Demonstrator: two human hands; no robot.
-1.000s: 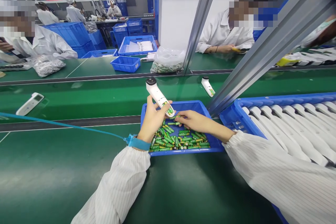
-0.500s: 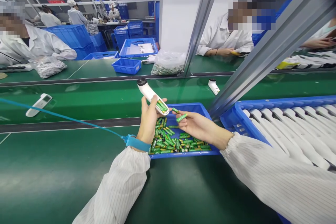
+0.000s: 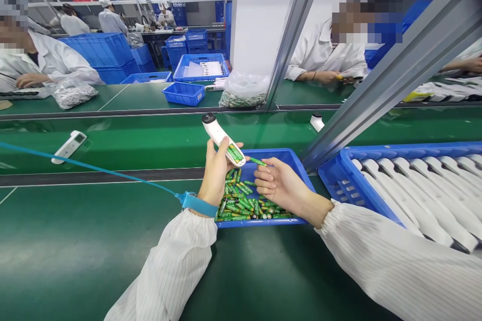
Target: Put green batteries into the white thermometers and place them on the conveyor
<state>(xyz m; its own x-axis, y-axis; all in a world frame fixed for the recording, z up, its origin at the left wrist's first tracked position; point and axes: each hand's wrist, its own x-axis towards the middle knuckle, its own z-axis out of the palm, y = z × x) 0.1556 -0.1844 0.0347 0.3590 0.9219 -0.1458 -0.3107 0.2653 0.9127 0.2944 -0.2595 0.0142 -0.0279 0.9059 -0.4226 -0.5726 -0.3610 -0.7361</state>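
Note:
My left hand (image 3: 217, 170) is closed round a white handheld thermometer (image 3: 216, 130) with a dark head, tilted with its handle end to the lower right. Green batteries (image 3: 235, 153) lie in the open compartment of that handle. Between thumb and finger of my right hand (image 3: 280, 185) is a single green battery (image 3: 258, 161), its far end close to the handle; the other fingers curl into the palm. Below both hands stands a blue tray (image 3: 289, 156) with many loose green batteries (image 3: 244, 204), some hidden behind my right hand.
A blue crate (image 3: 341, 180) of white thermometer bodies stands at right, beside a slanting metal post (image 3: 361, 95). On the green belt lie a white thermometer (image 3: 69, 147) and another (image 3: 317, 122) near the post. A blue cord (image 3: 94, 164) runs left from my wrist. Co-workers sit across.
The right-hand battery has turned from the fingers to point at the thermometer's handle; a second battery seen by those fingers no longer shows. The thermometers on the belt have shifted right in view.

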